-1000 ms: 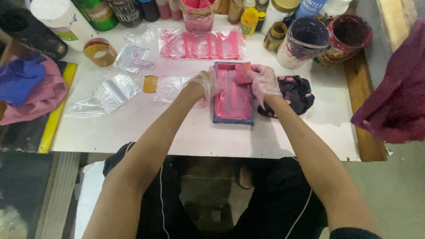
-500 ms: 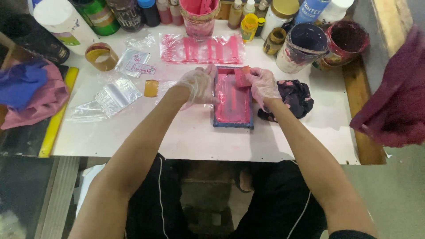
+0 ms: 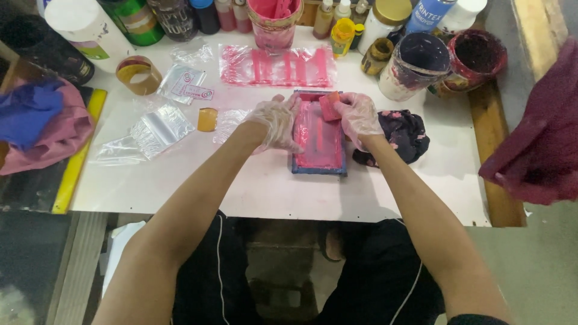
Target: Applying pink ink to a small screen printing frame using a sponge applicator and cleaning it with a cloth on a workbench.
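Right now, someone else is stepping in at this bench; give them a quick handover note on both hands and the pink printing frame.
Left hand, in a clear glove, presses on the left edge of the small blue-edged screen frame. Right hand, also gloved, holds a small pink squeegee block at the frame's far end. The mesh is covered in pink ink. A pink-printed plastic sheet lies beyond the frame, a dark rag to its right. What is under the frame cannot be seen; the frame is not yet lifted.

Only one view: the camera sat on my head, looking steeply down and forward over the white table. It rode close above the table's near edge; my forearms entered from below, jars lined its far edge, floor showed right.
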